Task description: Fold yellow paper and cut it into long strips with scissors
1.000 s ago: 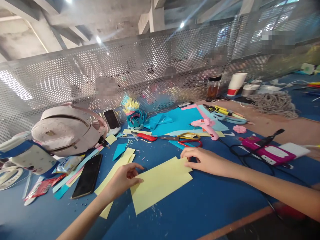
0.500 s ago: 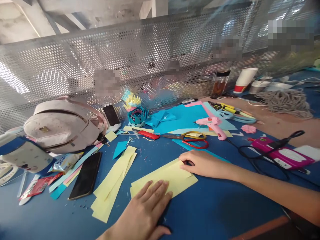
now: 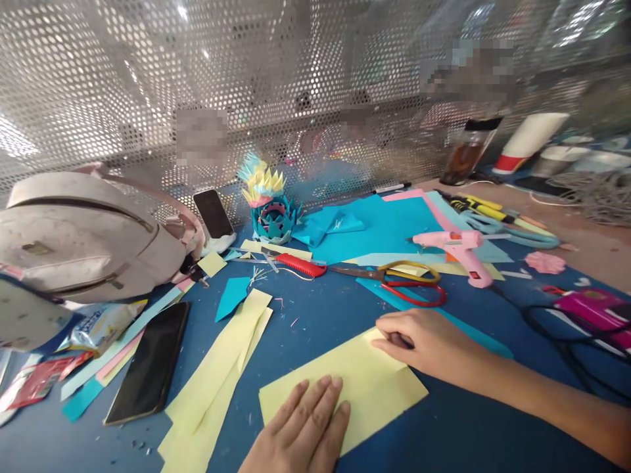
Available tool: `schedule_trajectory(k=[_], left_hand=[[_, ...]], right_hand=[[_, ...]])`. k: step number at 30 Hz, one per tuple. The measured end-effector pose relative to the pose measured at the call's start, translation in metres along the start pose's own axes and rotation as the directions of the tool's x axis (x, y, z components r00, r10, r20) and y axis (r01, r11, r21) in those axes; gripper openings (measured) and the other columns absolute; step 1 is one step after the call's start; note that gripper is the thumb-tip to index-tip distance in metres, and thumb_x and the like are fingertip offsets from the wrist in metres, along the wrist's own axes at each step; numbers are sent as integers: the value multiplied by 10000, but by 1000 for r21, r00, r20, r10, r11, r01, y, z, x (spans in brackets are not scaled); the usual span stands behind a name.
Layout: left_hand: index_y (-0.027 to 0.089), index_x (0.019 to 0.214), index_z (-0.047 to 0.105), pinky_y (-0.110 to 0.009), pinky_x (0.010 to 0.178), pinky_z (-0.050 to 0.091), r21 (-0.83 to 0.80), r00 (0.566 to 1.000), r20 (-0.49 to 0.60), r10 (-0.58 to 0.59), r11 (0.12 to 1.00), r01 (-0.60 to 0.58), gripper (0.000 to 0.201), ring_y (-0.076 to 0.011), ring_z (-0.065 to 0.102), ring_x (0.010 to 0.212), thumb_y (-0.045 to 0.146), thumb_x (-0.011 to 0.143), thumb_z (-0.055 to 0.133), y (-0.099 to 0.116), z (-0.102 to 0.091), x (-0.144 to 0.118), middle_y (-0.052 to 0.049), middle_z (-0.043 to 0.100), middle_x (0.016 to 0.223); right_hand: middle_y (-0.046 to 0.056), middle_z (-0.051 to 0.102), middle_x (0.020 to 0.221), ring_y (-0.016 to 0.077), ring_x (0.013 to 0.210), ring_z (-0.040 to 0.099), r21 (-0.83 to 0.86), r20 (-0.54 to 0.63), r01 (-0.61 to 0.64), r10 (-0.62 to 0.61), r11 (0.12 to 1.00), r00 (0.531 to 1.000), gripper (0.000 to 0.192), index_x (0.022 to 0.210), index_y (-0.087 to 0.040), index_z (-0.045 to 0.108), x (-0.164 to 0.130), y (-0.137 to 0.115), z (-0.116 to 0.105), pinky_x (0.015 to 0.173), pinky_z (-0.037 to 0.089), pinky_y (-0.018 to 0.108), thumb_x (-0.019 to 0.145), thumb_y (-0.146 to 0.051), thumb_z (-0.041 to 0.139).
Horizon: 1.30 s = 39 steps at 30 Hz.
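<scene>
Since a second ago the left hand (image 3: 303, 427) has gone from pinching the sheet's (image 3: 365, 381) near-left edge to lying flat on it, fingers spread and palm down, grasping nothing; the view has also closed in. Head view: the yellow sheet lies flat on the blue table (image 3: 453, 433), just this side of the scissors (image 3: 394, 279). The right hand (image 3: 426, 341) rests on the far corner, fingertips curled down and pressing what appears to be a turned-over flap. Judged light, thin and limp, easily creased or slid; best controlled by flat pressure and taken by an edge or corner. Its long axis runs from near-left to far-right, the far corner pointing toward the scissors.
</scene>
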<state>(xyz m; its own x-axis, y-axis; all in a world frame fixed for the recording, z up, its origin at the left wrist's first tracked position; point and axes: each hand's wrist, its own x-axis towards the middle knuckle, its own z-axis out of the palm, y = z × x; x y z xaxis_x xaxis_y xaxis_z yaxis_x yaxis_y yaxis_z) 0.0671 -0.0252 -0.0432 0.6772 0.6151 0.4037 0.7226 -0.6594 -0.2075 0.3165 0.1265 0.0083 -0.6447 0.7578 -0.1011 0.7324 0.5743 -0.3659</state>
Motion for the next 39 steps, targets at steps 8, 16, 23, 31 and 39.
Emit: schedule_trajectory(k=[8, 16, 23, 31, 39], left_hand=[[122, 1356, 584, -408, 1195, 272, 29, 999, -52, -13, 999, 15, 372, -243, 465, 1376, 209, 1031, 426, -6, 2, 2, -93, 574, 1429], [129, 1372, 567, -403, 1190, 290, 48, 1000, -8, 17, 999, -16, 384, -243, 434, 1400, 245, 1029, 440, -11, 1, 2, -86, 551, 1452], [125, 1357, 576, -396, 1202, 287, -6, 1000, -27, -17, 1000, 17, 367, -235, 434, 1397, 226, 1026, 455, -7, 5, 2, -84, 567, 1434], [137, 1342, 585, -374, 1212, 279, -80, 993, 18, -119, 989, 120, 348, -209, 405, 1410, 200, 1022, 466, 0, -3, 6, -64, 567, 1428], [98, 1348, 582, -418, 1208, 273, -4, 998, -58, -11, 1000, 11, 376, -269, 441, 1389, 233, 1006, 503, -7, 7, 2, -119, 571, 1428]], right_hand=[[-28, 492, 564, 112, 511, 418, -14, -98, 100, -101, 995, 990, 376, 626, -197, 359, 0, 8, 11, 516, 218, 268, 953, -343, 474], [-35, 494, 554, 115, 494, 423, 1, -79, 78, -78, 997, 994, 352, 655, -207, 373, 1, 7, 10, 502, 213, 268, 953, -361, 480], [-79, 404, 532, 107, 434, 404, -5, -80, 42, -42, 999, 996, 168, 797, -235, 435, -1, 11, 13, 463, 191, 257, 887, -310, 555], [-90, 391, 546, 111, 425, 411, 52, -91, 40, -35, 998, 995, 151, 954, -249, 459, -2, 14, 13, 455, 213, 245, 897, -340, 565], [-85, 394, 540, 113, 427, 412, 38, -90, 41, -37, 998, 995, 150, 935, -253, 485, -3, 13, 14, 454, 211, 251, 886, -357, 580]])
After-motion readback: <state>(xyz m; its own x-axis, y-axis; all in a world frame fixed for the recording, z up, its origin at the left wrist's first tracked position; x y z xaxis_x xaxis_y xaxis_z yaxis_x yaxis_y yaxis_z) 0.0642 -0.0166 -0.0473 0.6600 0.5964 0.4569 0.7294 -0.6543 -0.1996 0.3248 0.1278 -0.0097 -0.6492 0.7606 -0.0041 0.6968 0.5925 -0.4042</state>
